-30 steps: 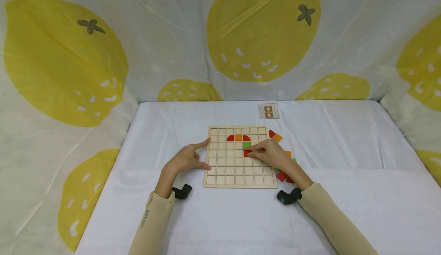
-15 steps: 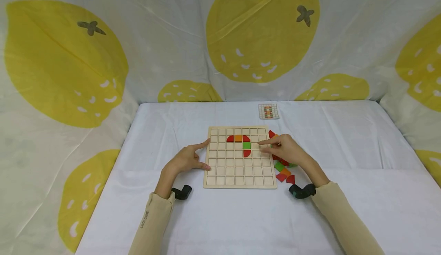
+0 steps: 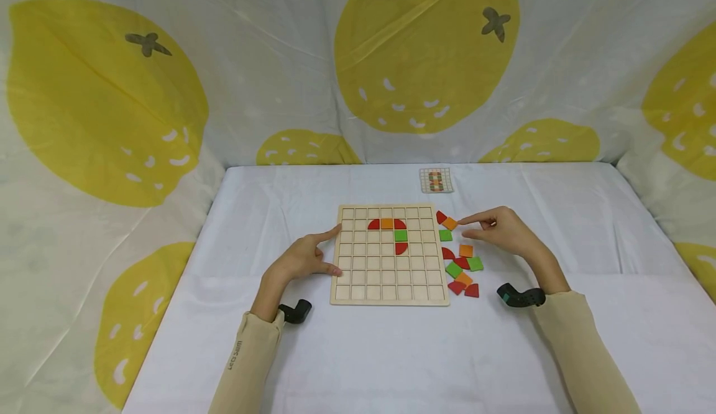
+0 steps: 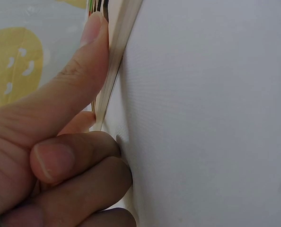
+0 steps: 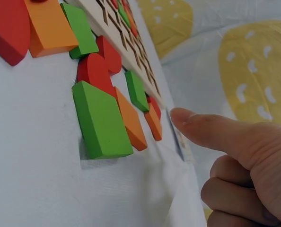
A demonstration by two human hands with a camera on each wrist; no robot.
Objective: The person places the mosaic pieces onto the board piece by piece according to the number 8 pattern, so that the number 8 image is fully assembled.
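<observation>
My left hand [image 3: 302, 257] touches the left edge of the wooden grid board [image 3: 358, 277] with index finger and thumb spread apart; in the left wrist view its thumb lies along the board edge [image 4: 116, 52]. On the grid are a red rounded piece [image 3: 374, 225], an orange square [image 3: 387, 224], a second red rounded piece [image 3: 399, 224], a green square [image 3: 401, 236] and a third red piece [image 3: 401, 248] below. My right hand [image 3: 506, 230] holds nothing, its index finger extended beside a loose orange square [image 3: 450, 223].
Loose red, orange and green pieces lie right of the board, among them a green square [image 3: 475, 263] and an orange one [image 3: 466, 250]. A small patterned card [image 3: 424, 181] lies behind the board. A lemon-print cloth [image 3: 391, 147] hangs behind the white-covered table.
The right hand has let go of the red piece on the grid and moved right, off the board, to the far side of the loose pieces. The left hand stays put.
</observation>
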